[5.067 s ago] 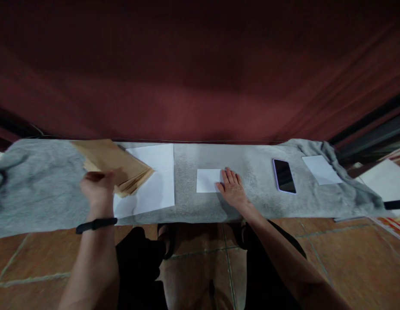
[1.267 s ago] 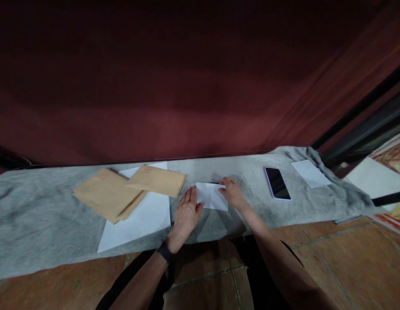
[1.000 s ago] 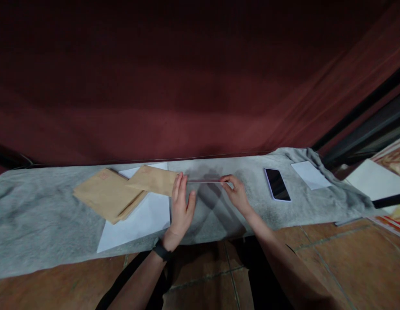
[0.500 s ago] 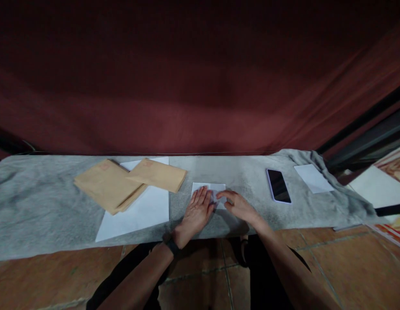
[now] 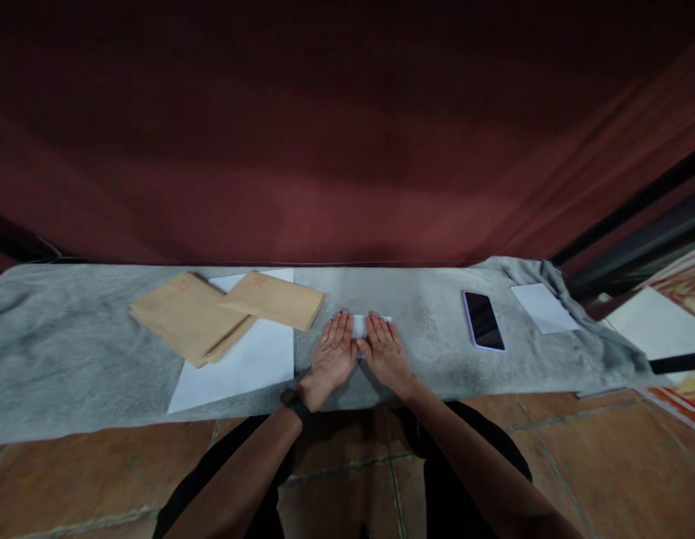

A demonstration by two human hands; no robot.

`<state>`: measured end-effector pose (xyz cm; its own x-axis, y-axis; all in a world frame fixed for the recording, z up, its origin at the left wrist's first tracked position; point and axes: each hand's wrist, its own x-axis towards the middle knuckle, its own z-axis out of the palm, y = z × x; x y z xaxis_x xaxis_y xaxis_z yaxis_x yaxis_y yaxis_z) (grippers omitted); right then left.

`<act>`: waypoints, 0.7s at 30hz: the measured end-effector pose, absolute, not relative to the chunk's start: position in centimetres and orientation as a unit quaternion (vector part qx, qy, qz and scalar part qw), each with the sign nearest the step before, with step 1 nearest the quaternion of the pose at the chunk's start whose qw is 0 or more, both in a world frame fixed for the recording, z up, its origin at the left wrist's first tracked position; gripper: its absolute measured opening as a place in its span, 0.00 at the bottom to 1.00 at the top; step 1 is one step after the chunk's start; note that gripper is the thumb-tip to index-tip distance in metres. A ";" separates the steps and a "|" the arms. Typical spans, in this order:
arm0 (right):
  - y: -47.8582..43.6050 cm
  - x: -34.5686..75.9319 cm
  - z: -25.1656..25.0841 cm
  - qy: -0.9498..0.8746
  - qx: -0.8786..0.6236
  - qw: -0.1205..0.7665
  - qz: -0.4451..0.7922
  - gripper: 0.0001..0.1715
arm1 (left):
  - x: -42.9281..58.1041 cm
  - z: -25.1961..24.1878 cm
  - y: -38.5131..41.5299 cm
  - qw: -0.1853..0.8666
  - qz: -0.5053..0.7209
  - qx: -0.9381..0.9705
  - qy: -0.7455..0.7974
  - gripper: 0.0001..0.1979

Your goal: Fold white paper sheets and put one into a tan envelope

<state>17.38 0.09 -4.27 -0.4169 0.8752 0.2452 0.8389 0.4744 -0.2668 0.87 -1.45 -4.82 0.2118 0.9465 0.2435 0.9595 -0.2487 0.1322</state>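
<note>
A small piece of white paper lies on the grey cloth in front of me, mostly covered by my hands. My left hand rests flat on its left part, palm down with fingers stretched out. On the right part lies my right hand, also flat, its fingers pointing away from me. The two thumbs come close together over the near part of the paper. A strip of white shows between the hands; whatever folds lie under the palms are hidden.
Left of my hands, brown envelopes and a single brown envelope bundle overlap large white sheets. To the right lie a phone and a white sheet. Grey cloth covers the long bench before a dark red wall.
My right hand has gone from bent fingers at the paper's right side to lying flat on it. My left hand has shifted slightly left, still flat.
</note>
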 end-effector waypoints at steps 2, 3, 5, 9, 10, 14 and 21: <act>0.2 18.0 -4.5 -0.839 -0.511 0.183 0.027 0.37 | 0.5 -4.4 -1.7 0.019 -0.132 -0.765 -0.630 0.31; 0.3 18.3 -4.7 -0.838 -0.512 0.186 0.017 0.38 | 0.4 -4.1 -1.8 0.016 -0.128 -0.759 -0.639 0.31; 0.3 18.9 -5.0 -0.836 -0.516 0.188 0.002 0.38 | 0.4 -3.6 -2.1 0.008 -0.118 -0.747 -0.654 0.33; 0.4 20.2 -5.6 -0.829 -0.527 0.184 -0.016 0.41 | 0.9 -2.7 -2.5 -0.003 -0.091 -0.727 -0.680 0.37; 0.4 20.4 -5.6 -0.828 -0.529 0.183 -0.020 0.41 | 1.0 -2.5 -2.5 -0.004 -0.084 -0.721 -0.688 0.38; 0.5 21.3 -5.7 -0.825 -0.534 0.182 -0.038 0.43 | 1.5 -2.2 -2.7 -0.004 -0.066 -0.705 -0.706 0.39; 0.5 22.0 -5.7 -0.815 -0.544 0.197 -0.045 0.43 | 1.6 -2.0 -2.8 0.008 -0.091 -0.713 -0.695 0.37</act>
